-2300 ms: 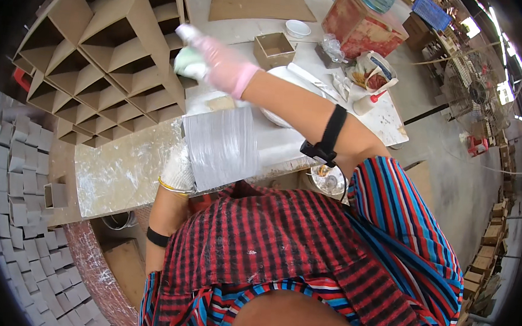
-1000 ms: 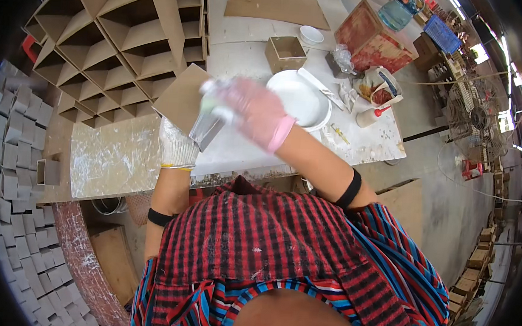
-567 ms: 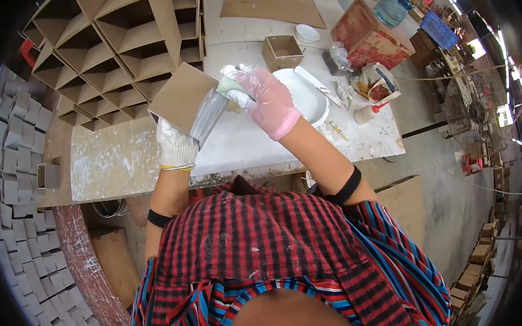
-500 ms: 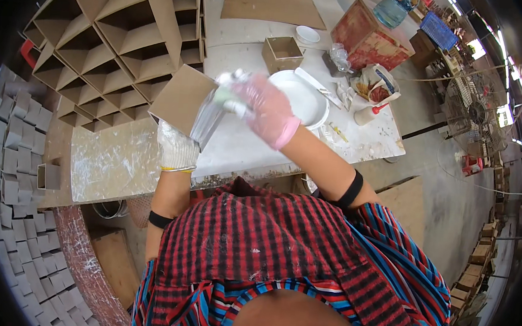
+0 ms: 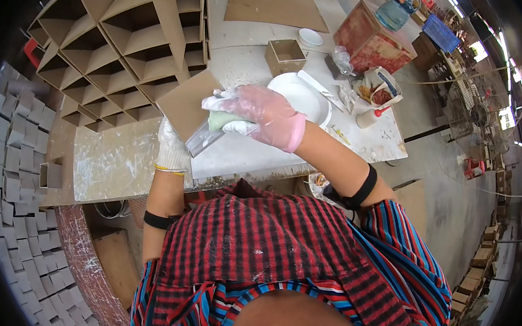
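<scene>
A white, paint-smeared worktable [image 5: 261, 157] fills the middle of the scene, seen from above a person in a red-and-black checked shirt [image 5: 268, 247]. Stacked brown open-fronted box shelves [image 5: 125, 41] stand along the table's far left side, and a floor of grey tiles [image 5: 16, 166] curves away at the left edge.

Over the table's near edge the person holds up a flat brown square panel [image 5: 187, 102], tilted. The left hand [image 5: 171, 148], in a white glove, grips the panel from below at its near edge. The right hand [image 5: 258, 115], in a thin, clear pinkish glove, is closed around a pale green sponge [image 5: 225, 121] and presses it against the panel's near right edge, where the surface looks grey and wet.

Just beyond the right hand a white round plate [image 5: 304, 97] lies on the table, a flat white tool [image 5: 316, 87] resting across its rim. Farther back stand a small open brown box [image 5: 285, 56] and a small white bowl [image 5: 310, 37]. To the right are a red-stained wooden crate [image 5: 370, 41] and a white container holding brushes [image 5: 376, 92].
</scene>
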The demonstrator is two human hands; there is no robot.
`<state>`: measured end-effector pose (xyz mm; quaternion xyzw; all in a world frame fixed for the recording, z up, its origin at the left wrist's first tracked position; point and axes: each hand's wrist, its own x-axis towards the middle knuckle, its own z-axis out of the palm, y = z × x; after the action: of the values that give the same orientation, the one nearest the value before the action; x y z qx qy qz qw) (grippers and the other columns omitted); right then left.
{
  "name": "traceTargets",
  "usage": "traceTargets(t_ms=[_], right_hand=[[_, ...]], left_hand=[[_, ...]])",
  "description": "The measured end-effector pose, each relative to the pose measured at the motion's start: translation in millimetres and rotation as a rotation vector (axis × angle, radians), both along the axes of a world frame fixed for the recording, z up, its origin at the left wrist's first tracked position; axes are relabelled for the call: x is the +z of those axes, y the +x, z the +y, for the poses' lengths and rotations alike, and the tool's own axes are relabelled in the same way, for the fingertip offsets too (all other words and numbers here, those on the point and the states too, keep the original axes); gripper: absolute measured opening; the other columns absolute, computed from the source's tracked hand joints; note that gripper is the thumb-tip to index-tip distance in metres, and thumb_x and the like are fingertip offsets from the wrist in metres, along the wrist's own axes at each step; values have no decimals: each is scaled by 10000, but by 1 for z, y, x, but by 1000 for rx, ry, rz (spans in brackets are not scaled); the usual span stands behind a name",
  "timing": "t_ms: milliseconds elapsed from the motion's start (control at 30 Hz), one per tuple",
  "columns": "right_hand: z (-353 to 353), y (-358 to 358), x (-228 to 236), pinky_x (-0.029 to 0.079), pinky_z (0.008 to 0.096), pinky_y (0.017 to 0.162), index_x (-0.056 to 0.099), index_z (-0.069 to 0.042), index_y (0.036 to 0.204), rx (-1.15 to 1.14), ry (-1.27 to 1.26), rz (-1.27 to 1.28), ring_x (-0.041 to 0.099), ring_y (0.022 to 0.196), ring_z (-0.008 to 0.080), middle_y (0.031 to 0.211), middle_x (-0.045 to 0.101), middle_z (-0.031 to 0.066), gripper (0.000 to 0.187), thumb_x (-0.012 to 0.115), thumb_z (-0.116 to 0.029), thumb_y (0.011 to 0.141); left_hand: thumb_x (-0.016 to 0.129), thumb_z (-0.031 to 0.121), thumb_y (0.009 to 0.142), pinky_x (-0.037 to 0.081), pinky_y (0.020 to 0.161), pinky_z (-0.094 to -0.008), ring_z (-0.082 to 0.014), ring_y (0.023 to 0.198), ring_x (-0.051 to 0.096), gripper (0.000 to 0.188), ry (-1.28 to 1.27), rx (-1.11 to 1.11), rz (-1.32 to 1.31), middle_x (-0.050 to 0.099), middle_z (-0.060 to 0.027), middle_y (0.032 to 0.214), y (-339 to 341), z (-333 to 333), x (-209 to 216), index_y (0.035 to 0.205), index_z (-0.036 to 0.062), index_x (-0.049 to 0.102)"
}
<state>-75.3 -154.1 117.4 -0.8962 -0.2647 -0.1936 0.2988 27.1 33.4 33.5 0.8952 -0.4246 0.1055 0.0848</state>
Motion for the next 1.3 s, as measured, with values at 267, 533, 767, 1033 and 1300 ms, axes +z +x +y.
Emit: traceTargets(t_ms=[267,533,767,1033,1300], right_hand=[[-1,40,13,449,338,874,535,-163,1182,-43,172,97,554,1002,234,1125,562,50,431,649,-178,766],[-7,34,5,425,336,909,545,-194,1169,63,167,72,524,1068,221,1170,552,41,382,619,-203,794],[-1,24,6,403,341,943,574,-167,1142,117,12,-51,514,1049,253,1134,557,55,363,606,-175,781],[-3,29,9,434,353,903,588,-159,1123,95,91,-3,534,1027,240,1145,552,58,332,610,-156,792],[34,42,5,454,370,867,519,-193,1202,162,-87,-170,528,1015,258,1071,563,70,420,611,-220,792]], left_hand=[[418,136,884,464,792,-299,-199,916,559,308,-1450,-360,1648,556,-111,1034,1,-2,-30,1159,13,479],[369,236,925,466,836,-366,-243,989,541,348,-695,-266,668,537,-137,1102,-13,10,-9,1176,14,463],[509,167,842,448,808,-320,-223,922,553,269,-734,-206,608,585,-90,955,-13,2,-20,1064,19,542],[503,244,855,425,857,-327,-223,944,542,328,-396,-334,103,565,-100,1015,-19,-5,4,1102,29,517],[517,111,835,464,833,-319,-178,964,538,290,-742,-419,596,560,-88,1051,0,17,-3,1116,40,520]])
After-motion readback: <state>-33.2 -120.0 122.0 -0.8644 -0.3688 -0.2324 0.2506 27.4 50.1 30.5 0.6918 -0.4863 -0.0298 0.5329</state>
